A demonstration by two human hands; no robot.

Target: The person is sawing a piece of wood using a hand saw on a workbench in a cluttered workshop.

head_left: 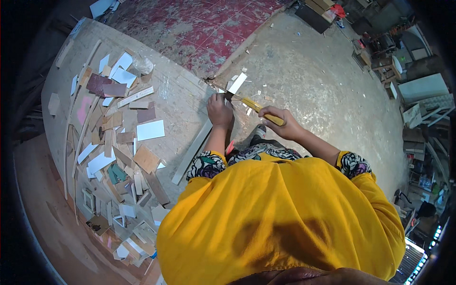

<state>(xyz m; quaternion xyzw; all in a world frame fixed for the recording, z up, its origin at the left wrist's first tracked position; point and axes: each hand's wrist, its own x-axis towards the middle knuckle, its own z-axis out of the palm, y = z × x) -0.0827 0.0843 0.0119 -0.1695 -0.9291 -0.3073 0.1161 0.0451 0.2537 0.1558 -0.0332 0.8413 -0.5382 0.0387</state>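
Note:
A long pale wooden strip runs from near my body out past my left hand, its far end jutting over the edge of the low work board. My left hand is closed on this strip near that end. In my right hand is the yellow handle of a hand saw. Its thin dark blade crosses the strip just beyond my left fingers; whether the teeth are in the wood is too small to tell.
Wood offcuts and white panel pieces lie heaped on the work board to the left. My foot is on the concrete floor, where small chips are scattered. Red tiles lie beyond; stacked boards and clutter line the right.

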